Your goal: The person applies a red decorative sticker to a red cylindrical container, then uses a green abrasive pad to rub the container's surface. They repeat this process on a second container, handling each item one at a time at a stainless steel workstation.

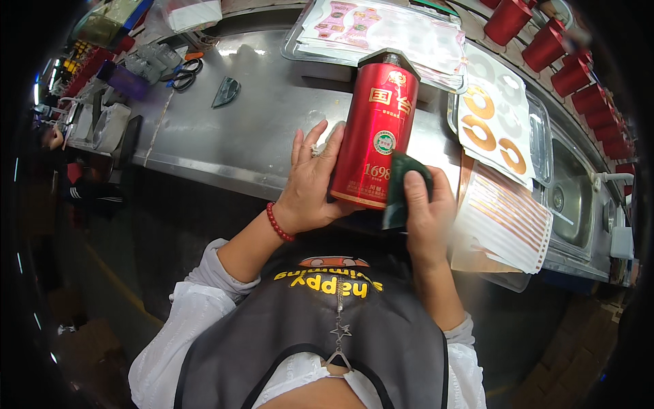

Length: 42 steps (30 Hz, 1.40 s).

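Note:
A glossy red bottle [375,122] lies tilted in front of me, its neck away from me at a dark angular stand or collar [416,71]. It bears gold and white print and a round green-and-white emblem. My left hand [314,184] supports its left side and lower end, fingers spread along it. A small whitish scrap or wrap [319,148] shows at those fingers; I cannot tell which. In my right hand [431,204] is a dark green flat scraper [403,191], thumb on its face, its edge against the bottle's lower right side.
A similar dark green scraper [226,92] and black-handled scissors [184,75] lie on the metal counter [245,138]. Trays hold pink label sheets [368,30] and gold ring sticker sheets [490,117]. Striped sheets [506,220] overhang the front edge, near a sink [572,204]. Several red bottles [544,46] line the back.

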Each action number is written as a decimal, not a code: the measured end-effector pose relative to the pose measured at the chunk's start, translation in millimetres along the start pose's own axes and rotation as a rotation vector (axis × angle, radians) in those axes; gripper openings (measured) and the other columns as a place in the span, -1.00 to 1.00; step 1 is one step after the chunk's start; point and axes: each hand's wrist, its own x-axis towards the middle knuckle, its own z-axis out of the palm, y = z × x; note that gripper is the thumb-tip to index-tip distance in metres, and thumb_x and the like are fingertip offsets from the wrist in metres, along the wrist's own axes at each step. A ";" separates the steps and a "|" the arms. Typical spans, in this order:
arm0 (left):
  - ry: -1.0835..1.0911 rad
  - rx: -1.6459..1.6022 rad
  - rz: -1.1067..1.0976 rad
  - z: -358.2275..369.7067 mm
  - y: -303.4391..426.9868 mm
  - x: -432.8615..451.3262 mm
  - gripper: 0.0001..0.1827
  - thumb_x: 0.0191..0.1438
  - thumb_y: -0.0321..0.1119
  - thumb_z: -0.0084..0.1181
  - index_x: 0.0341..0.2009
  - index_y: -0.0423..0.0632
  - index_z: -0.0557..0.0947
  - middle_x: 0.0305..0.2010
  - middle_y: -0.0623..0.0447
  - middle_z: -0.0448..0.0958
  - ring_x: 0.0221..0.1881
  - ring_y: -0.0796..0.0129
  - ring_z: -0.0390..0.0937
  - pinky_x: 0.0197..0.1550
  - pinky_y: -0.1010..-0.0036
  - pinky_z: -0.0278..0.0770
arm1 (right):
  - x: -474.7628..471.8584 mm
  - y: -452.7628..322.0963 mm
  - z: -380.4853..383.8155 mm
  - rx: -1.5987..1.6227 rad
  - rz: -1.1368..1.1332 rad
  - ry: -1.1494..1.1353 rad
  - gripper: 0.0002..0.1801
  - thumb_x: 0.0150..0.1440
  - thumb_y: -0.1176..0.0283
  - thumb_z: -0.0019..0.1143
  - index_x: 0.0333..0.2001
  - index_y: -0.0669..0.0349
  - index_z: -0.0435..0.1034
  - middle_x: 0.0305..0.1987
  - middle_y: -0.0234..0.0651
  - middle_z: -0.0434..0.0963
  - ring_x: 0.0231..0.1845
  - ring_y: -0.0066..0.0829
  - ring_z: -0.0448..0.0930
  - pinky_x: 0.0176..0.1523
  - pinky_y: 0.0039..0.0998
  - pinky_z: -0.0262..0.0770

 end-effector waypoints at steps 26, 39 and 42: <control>0.060 0.025 0.316 -9.4 2.2 -22.0 -0.22 0.29 0.39 -0.23 0.37 0.11 0.43 0.34 0.04 0.47 0.54 -0.10 -0.02 0.52 -0.17 -0.39 | -2.2 -1.2 -6.3 0.045 -0.033 -0.077 -0.75 0.34 0.33 0.19 -0.14 0.34 0.47 -0.30 -0.45 0.57 -0.32 -0.72 0.48 -0.23 -0.65 0.45; 0.041 0.073 0.548 -2.4 -51.9 130.1 -0.51 0.35 0.14 -0.13 0.25 0.30 0.57 0.08 0.22 0.63 0.41 0.09 0.22 0.50 -0.28 -0.36 | 1.2 4.3 -5.4 -0.111 -0.095 -0.079 -0.80 0.36 0.38 0.02 -0.21 0.33 0.44 -0.38 -0.47 0.45 -0.38 -0.70 0.39 -0.30 -0.60 0.33; 0.012 -0.027 0.553 -9.1 -38.6 107.9 -0.51 0.33 0.17 -0.11 0.22 0.29 0.58 -0.03 0.18 0.65 0.38 0.06 0.22 0.50 -0.28 -0.38 | 2.6 10.9 -13.0 -0.084 -0.165 -0.043 -0.74 0.36 0.34 0.06 -0.08 0.35 0.46 -0.21 -0.39 0.53 -0.22 -0.61 0.48 -0.13 -0.57 0.45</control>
